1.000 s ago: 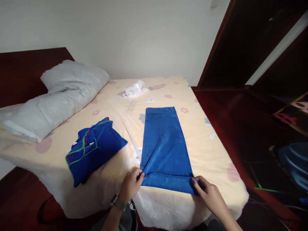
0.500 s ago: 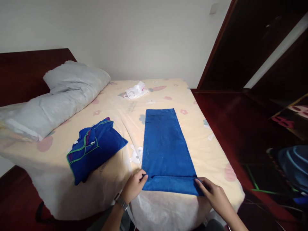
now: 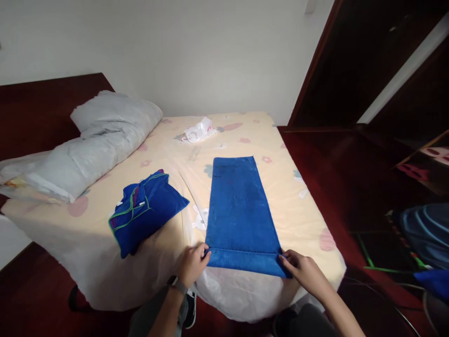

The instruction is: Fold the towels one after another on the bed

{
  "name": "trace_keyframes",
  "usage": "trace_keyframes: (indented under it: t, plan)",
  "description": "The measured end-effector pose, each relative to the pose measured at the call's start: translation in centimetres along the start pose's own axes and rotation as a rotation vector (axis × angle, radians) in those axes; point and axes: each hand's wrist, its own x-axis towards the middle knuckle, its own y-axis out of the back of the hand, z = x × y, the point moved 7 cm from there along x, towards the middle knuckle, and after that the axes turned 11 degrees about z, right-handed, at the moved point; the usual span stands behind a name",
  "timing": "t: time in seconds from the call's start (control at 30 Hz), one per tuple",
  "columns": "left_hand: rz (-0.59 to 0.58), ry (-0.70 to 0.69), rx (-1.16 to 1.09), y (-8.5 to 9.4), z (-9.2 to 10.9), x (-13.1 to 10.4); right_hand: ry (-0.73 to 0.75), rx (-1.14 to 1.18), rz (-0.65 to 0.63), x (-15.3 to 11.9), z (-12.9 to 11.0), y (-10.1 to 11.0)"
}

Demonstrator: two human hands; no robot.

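Note:
A long blue cloth, like a towel (image 3: pixel 240 206), lies flat on the bed, its near end turned up into a narrow strip. My left hand (image 3: pixel 193 263) pinches the left corner of that fold between thumb and fingers. At the right end of the same fold, my right hand (image 3: pixel 302 270) is closed on the edge. Left of the towel rests a loosely folded pile of blue cloth (image 3: pixel 150 208) with green and purple edging and small white tags; neither hand touches it.
The bed (image 3: pixel 308 224) has a cream patterned sheet under thin plastic. A grey quilt (image 3: pixel 105 135) lies by the dark headboard (image 3: pixel 42 103). Toward the wall sits a white plastic bag (image 3: pixel 199 130). Right of the bed, dark blue items (image 3: pixel 426 231) stand near the reddish floor (image 3: pixel 326 173).
The turned-up strip at the near end now lies straighter and flatter, its edge even from side to side. Both hands still grip its ends. The view has shifted slightly.

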Motion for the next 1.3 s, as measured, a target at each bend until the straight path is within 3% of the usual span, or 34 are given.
trace_keyframes:
  t: [0.33, 0.5, 0.73, 0.97, 1.17, 1.3]
  plan:
    - [0.054, 0.083, -0.136, -0.6, -1.1, -2.5, 0.018, 0.076, 0.109, -0.8, 0.8, -0.4]
    - [0.015, 0.084, -0.063, 0.0, 0.3, -1.8, -0.025, 0.157, 0.138, -0.9, 1.4, -0.1]
    - [-0.125, 0.128, 0.046, 0.0, 0.6, 0.2, -0.013, 0.096, 0.032, 0.0, 0.9, -0.2]
    - [-0.202, 0.148, -0.122, -0.8, -0.7, 0.4, -0.026, 0.044, -0.029, 0.0, 1.0, -0.3]
    - [-0.155, 0.178, -0.296, -0.4, -0.5, 0.0, -0.099, 0.174, 0.078, -0.4, 1.4, 0.3]
    - [-0.178, 0.221, -0.323, -0.7, -0.6, -0.2, -0.11, 0.212, 0.049, -0.4, 2.0, -0.4]
